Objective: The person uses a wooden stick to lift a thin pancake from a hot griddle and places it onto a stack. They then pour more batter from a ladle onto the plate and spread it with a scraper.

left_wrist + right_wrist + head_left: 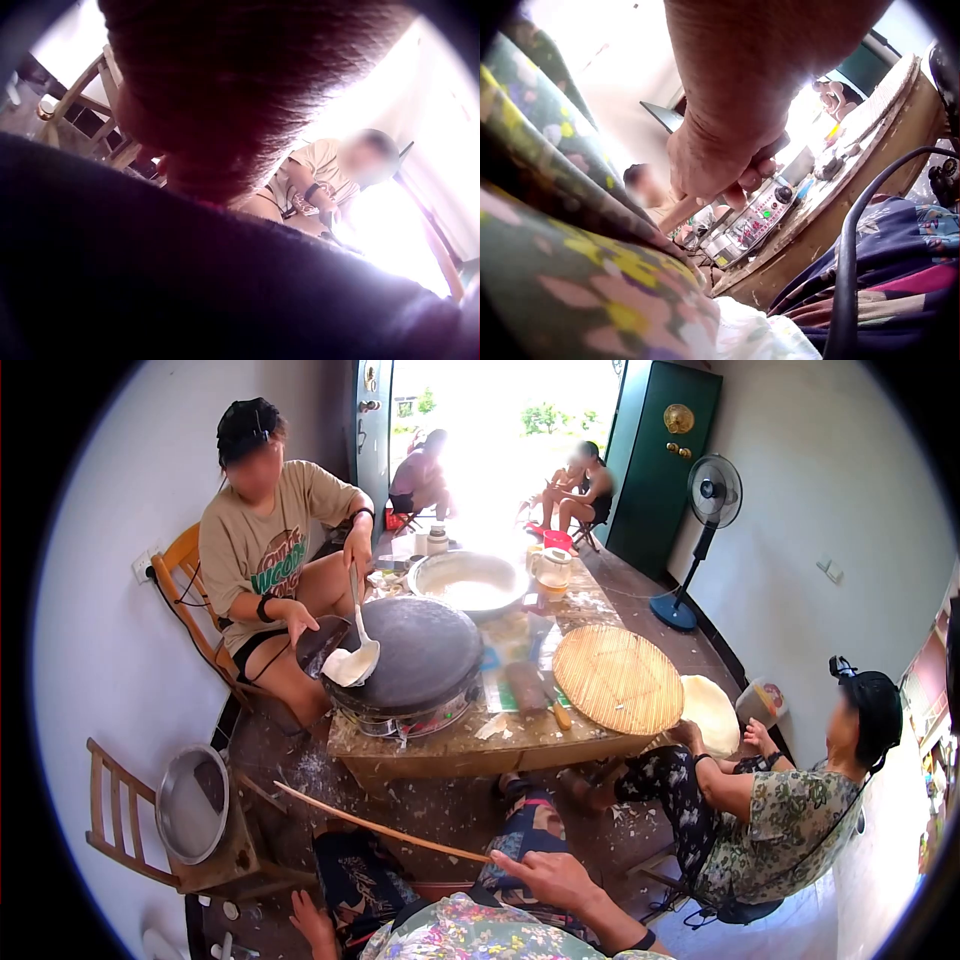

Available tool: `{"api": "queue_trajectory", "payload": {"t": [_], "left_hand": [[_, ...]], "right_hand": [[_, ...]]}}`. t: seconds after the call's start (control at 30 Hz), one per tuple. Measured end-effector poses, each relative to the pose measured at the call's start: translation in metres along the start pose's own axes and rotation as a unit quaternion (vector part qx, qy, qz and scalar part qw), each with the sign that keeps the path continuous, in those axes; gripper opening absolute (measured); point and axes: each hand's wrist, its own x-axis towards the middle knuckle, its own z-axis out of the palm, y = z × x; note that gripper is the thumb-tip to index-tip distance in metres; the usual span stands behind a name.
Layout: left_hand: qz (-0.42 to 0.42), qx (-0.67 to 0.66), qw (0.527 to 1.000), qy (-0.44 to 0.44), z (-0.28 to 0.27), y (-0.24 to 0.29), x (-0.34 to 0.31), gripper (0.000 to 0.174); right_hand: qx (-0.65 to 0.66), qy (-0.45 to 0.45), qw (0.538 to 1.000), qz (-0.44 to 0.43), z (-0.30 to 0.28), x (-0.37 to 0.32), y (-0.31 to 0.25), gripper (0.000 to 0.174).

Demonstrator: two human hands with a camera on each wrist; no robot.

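Note:
My right hand (552, 880) grips one end of a long thin wooden stick (385, 827), which points left across my lap toward the chair. In the right wrist view the fingers (751, 178) curl round it. At the lower left, my left hand (314, 926) lies by my thigh with nothing in it; the left wrist view shows mostly its dark, close skin. Beyond the stick stands a round black griddle (415, 650). Over its near left edge, a seated person's hand (358, 550) holds a ladle (362, 650) with white batter.
The low wooden table (480, 758) bears a large batter basin (468, 580), a round woven mat (618, 678) and a knife (557, 705). On the right a seated person holds a pale round sheet (710, 715). A chair with a metal basin (192, 805) stands left.

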Motion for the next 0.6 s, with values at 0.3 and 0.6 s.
{"api": "queue_trajectory", "payload": {"t": [0.3, 0.6], "left_hand": [[-0.004, 0.02, 1.0, -0.005, 0.003, -0.004, 0.004, 0.065], [0.126, 0.068, 0.987, 0.067, -0.018, 0.0, -0.01, 0.057]], "right_hand": [[0.01, 0.006, 1.0, -0.001, 0.006, -0.005, 0.002, 0.082], [0.015, 0.011, 1.0, -0.007, 0.01, -0.007, 0.003, 0.086]]}}
